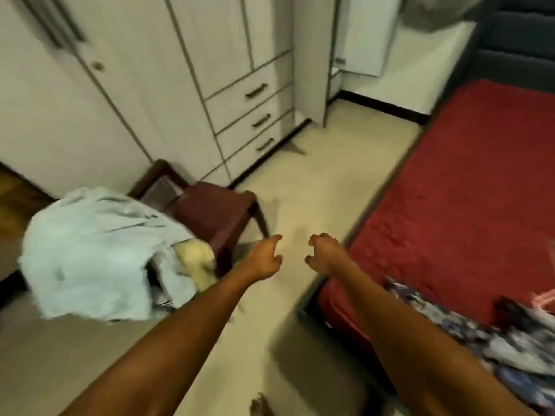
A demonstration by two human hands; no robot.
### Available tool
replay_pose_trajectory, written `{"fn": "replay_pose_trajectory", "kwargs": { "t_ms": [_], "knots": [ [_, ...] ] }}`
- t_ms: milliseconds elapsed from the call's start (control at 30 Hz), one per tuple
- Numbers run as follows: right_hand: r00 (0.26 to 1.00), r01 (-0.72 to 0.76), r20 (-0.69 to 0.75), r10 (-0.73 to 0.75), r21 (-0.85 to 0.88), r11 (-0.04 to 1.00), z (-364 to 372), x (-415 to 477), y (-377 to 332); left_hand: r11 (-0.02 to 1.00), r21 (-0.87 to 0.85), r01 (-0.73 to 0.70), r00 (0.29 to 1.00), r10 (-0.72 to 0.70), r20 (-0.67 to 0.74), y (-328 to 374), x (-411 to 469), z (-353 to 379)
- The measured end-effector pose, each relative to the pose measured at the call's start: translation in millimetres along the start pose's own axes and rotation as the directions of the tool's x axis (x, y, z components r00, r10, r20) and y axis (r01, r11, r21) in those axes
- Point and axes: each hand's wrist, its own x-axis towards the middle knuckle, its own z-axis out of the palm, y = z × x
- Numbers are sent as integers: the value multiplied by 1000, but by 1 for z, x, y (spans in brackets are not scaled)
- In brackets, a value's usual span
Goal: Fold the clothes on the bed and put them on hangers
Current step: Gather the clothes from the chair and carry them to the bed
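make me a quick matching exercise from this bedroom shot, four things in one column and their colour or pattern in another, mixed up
Things:
1. bedspread
2. chair
3. garment draped over the chair
4. clothes on the bed corner

Colours:
A. pale blue
B. blue and white pattern
C. bright red
D. dark brown-red

Pairs: 1-C, 2-D, 3-A, 4-B

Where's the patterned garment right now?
Head view, bottom right: the patterned garment lies on the red bed near its corner, just right of the right forearm.
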Motion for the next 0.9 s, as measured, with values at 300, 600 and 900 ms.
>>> {"fn": "replay_pose_trajectory", "kwargs": {
  "t_ms": [300, 600, 900],
  "knots": [
    [930, 368, 32, -367, -17, 930, 16, 55, -272, 920, -264, 288, 808, -382, -448, -244, -138, -151],
    [979, -15, 199, -53, 328, 944, 100, 159, -357, 776, -513, 368, 615, -617, -492, -408, -142, -239],
    [834, -429, 542, 102, 523, 736, 225, 293, -322, 480, -814, 327, 778, -626, -56, -492, -85, -269]
  ]
}}
